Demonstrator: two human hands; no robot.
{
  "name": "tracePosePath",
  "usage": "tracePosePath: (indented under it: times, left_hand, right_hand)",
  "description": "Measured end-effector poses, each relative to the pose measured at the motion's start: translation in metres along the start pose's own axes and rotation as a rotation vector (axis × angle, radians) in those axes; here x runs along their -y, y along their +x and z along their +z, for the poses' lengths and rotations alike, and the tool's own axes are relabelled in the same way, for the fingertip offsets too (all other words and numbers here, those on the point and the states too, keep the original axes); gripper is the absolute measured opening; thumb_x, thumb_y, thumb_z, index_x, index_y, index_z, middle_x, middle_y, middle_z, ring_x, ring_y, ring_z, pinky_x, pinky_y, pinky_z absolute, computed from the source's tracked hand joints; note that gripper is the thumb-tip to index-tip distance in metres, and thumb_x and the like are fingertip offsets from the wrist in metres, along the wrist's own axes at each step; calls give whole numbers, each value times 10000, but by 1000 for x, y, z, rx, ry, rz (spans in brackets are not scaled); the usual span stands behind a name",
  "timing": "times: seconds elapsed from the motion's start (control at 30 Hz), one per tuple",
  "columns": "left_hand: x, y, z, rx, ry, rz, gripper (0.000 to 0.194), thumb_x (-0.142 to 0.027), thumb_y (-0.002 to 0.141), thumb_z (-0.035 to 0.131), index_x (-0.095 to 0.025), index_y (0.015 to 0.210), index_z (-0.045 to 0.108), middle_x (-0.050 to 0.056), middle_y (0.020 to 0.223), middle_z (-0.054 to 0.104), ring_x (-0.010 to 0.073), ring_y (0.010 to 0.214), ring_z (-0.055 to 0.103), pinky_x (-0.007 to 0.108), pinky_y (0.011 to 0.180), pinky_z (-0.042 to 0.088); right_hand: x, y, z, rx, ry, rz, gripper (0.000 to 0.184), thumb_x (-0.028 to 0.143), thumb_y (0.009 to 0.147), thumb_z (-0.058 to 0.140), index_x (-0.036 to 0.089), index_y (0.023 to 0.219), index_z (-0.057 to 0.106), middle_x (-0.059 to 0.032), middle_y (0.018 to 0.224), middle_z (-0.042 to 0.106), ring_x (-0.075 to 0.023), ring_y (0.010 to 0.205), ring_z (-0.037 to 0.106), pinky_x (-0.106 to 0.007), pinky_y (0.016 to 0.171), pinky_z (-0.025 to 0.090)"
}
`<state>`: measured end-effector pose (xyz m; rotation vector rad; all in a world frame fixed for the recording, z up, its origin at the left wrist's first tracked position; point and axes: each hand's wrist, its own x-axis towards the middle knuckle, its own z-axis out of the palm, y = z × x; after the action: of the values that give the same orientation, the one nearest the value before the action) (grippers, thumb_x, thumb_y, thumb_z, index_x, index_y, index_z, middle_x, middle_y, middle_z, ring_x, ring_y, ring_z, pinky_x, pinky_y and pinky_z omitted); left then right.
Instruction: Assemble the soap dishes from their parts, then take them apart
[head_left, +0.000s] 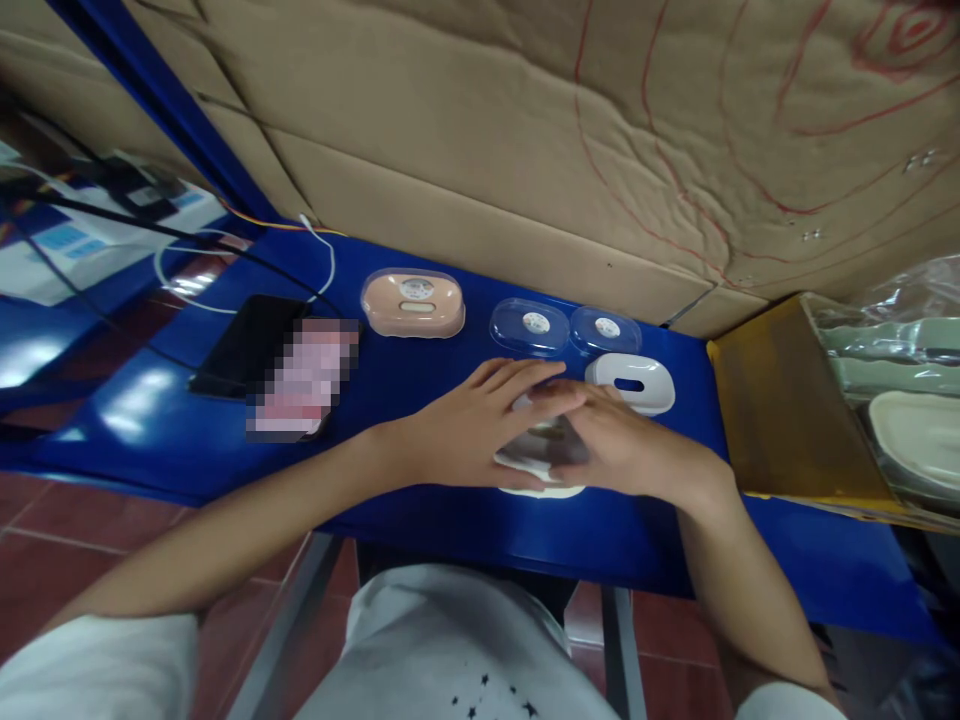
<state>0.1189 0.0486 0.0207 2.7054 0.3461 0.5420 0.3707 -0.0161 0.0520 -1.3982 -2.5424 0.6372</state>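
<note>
A white soap dish (534, 462) lies between my two hands at the table's near side, mostly covered by them. My left hand (476, 425) curves over its left side, fingers reaching across the top. From the right, my right hand (619, 440) grips the other side, and the fingertips of both hands meet over it. A pale cream edge (547, 492) shows just beneath the dish. Behind my right hand sits a white oval tray with a slot (656, 385). Two clear lids with round stickers, a left lid (510, 325) and a right lid (634, 330), lie beyond my hands.
A peach soap dish under a clear lid (439, 312) stands farther left. Beside it are a phone with a blurred screen (304, 380) and a black flat object (236, 350), with cables behind. An open carton (795, 420) holding pale green dishes stands right; cardboard (465, 120) walls the back.
</note>
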Motion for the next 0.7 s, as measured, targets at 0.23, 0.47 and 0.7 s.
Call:
tracePosePath:
  times: [0.23,0.47,0.7]
  left_hand:
    - [8,-11,26,168,-197,-21,1161,-711,860,811,-342,1755,171,184,1798,221,450,1611,322,643,1286,313]
    - [13,-12,27,152,-117,-55,1062,-485,914,835,-329,1746,195,196,1781,263,433,1583,370,626,1264,331]
    - [28,-13,18,95,-48,-160,1046,-540,978,752,-302,1753,91,209,1744,333,413,1557,418,578,1237,349]
  right_hand:
    - [6,-20,24,98,82,9,858,381,840,880,287,1586,466,-155,1577,576,-423,1424,557,-683,1140,514]
    - [0,-9,42,-15,68,-23,860,343,920,825,276,1646,369,-164,1656,503,-390,1572,422,-668,1248,425]
    - [-21,24,4,-98,90,2,500,554,1074,575,298,1503,588,-119,1641,542,-326,1525,512,-573,1245,445]
